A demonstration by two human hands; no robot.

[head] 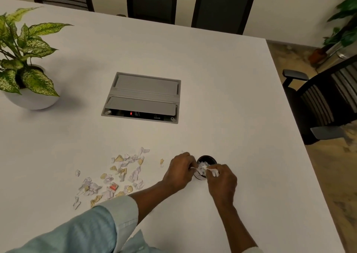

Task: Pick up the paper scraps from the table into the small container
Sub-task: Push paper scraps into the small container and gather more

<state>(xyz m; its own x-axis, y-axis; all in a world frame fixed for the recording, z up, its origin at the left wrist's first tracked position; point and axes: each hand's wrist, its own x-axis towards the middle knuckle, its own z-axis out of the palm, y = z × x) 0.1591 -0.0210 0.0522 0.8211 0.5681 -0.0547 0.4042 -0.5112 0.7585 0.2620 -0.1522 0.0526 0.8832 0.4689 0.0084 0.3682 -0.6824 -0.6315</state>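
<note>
A small black round container (208, 158) stands on the white table (231, 98) with white paper scraps inside it. My left hand (178, 172) is at its left rim and pinches a white scrap over the opening. My right hand (222, 181) is at its near right side, fingers curled round white scraps (214, 172). A scattered pile of white and yellowish paper scraps (123, 173) lies to the left of the container, with one small red-orange piece (113, 186) among them. A single yellowish scrap (161, 162) lies just left of my left hand.
A grey cable box (143, 96) is sunk into the table's middle, its near flap open. A potted plant in a white pot (25, 96) stands at far left. Black chairs line the far edge, and another chair (326, 101) sits past the right edge.
</note>
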